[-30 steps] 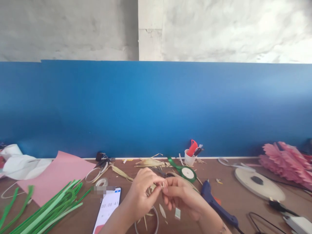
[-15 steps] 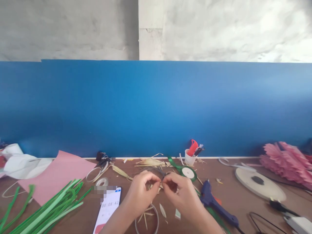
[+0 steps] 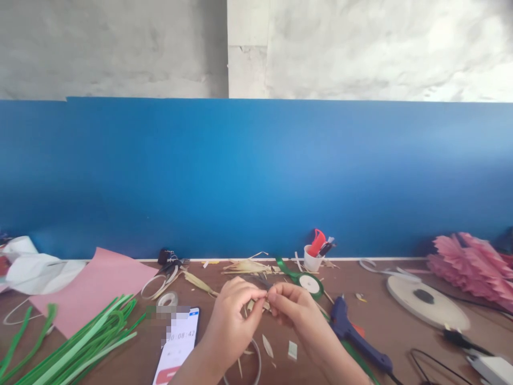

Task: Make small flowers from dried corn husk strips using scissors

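Note:
My left hand (image 3: 239,313) and my right hand (image 3: 295,309) meet fingertip to fingertip above the middle of the brown table. Both are pinched closed; whatever lies between the fingertips is too small to make out. Below and behind them are pale dried husk pieces (image 3: 247,266) and a single husk leaf (image 3: 267,346). A thin white ring (image 3: 258,363) lies partly under my left forearm. A spool of green ribbon (image 3: 310,284) sits just beyond my right hand, and a blue glue gun (image 3: 355,331) lies to its right.
Green pipe cleaners (image 3: 92,342), pink paper (image 3: 94,283) and a phone (image 3: 178,347) showing a timer lie left. A roll of tape (image 3: 167,300) is near the phone. A white cup (image 3: 312,259) with pens stands at the back; right are a cream disc (image 3: 427,305) and pink pleated paper (image 3: 473,267).
My right hand has turned, and its fingers are curled closer together at the pinch. My left hand has shifted slightly, its fingertips still meeting the right ones.

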Tool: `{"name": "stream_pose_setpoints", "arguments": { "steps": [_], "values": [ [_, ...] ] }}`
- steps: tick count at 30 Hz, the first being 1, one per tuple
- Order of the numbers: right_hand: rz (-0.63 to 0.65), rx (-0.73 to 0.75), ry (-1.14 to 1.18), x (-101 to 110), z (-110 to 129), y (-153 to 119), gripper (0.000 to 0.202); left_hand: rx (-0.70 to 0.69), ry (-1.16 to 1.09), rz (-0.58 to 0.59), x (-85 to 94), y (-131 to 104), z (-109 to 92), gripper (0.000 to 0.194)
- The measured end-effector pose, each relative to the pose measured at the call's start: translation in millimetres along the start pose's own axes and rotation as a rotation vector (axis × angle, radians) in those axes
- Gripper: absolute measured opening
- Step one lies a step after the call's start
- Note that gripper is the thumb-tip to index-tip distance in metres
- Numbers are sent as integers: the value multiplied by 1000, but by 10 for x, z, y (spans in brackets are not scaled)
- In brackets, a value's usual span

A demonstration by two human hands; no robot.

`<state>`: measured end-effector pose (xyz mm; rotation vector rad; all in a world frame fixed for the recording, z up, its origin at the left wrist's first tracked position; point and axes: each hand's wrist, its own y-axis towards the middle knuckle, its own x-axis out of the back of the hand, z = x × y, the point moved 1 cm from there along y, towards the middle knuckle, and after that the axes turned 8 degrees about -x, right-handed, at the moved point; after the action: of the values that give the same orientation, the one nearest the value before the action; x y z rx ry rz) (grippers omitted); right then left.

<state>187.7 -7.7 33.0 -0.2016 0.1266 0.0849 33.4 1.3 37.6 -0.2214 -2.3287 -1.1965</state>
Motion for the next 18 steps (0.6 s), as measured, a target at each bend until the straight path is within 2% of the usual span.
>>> {"name": "stream_pose_setpoints", "arguments": {
  "steps": [3,6,10,12,14,18],
  "values": [
    [-25,6,-66,-3,19,-4,37,-58,132,20,-12,-18,14,17],
    [-16,23,-91,-5,15,6,40,-58,155,36,-19,-30,25,15],
    [19,92,-115,-6,-26,20,34,88,99,28,0,-14,8,16],
    [-7,207,-207,-3,-43,8,27,232,-20,25,16,9,-9,14],
    [-58,372,-406,-2,-48,-20,26,372,-186,34,28,34,-21,12],
    [-127,677,-728,-3,-23,-84,23,545,-469,44,29,53,9,7]
  ]
}}
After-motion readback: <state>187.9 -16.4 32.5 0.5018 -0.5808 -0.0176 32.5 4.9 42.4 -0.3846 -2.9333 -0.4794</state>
